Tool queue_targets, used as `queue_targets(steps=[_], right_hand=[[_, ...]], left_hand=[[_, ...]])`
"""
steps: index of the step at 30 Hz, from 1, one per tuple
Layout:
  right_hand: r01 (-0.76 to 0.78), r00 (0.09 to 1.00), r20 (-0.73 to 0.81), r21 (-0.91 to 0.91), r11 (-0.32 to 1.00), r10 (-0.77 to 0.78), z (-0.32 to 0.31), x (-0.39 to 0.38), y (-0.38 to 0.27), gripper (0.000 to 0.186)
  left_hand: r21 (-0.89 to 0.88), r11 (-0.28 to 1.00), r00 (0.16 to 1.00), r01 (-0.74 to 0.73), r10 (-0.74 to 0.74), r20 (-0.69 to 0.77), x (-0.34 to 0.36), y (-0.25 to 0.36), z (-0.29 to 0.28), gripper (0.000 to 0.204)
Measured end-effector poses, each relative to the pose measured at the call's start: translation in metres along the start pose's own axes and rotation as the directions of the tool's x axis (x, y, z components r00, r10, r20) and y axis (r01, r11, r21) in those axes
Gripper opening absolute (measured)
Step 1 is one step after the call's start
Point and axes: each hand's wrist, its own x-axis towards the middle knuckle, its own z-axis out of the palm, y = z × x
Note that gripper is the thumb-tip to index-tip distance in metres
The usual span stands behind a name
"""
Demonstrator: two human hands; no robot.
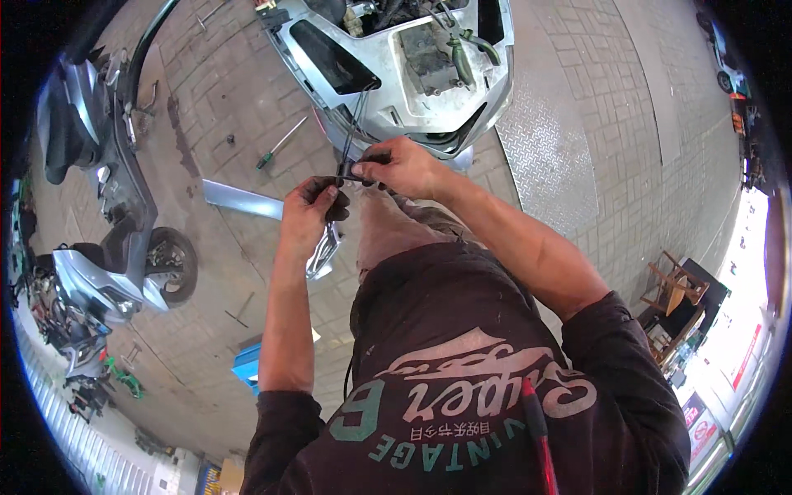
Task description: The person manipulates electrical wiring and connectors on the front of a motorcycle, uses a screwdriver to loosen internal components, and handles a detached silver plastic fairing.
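My left hand (312, 206) and my right hand (404, 167) meet just below the open rear of a silver scooter body (396, 66). Both pinch a thin black cable (353, 124) that runs down from the scooter's open compartment to a small dark connector between my fingers. My left hand grips the lower end, my right hand grips the part just beside it. A chrome-edged part (326, 252) shows under my left wrist. My dark printed shirt fills the lower middle of the picture.
A green-handled screwdriver (279, 144) lies on the paved floor left of the scooter, near a flat silver panel (243, 200). A stripped grey scooter (115, 247) stands at the left. A ribbed metal ramp (549, 157) is at the right; wooden chairs (676, 289) stand farther right.
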Motion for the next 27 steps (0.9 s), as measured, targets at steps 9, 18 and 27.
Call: queue_targets(steps=[9,18,27], right_hand=[[0.097,0.993,-0.038,-0.29,0.952,-0.113,-0.001,0.001,-0.01,0.031],[-0.009,0.997,-0.077,-0.217,0.976,-0.007,-0.001,-0.007,-0.015,0.032],[-0.079,0.995,-0.069,-0.202,0.976,0.066,0.007,-0.003,-0.019,0.04]], left_hand=[[-0.301,0.941,0.987,0.152,-0.127,0.103,-0.007,-0.003,-0.008,0.022],[-0.305,0.933,0.974,0.19,-0.141,0.175,-0.012,0.0,-0.011,0.026],[0.341,0.93,0.972,-0.137,0.193,-0.134,-0.021,-0.001,0.015,0.027]])
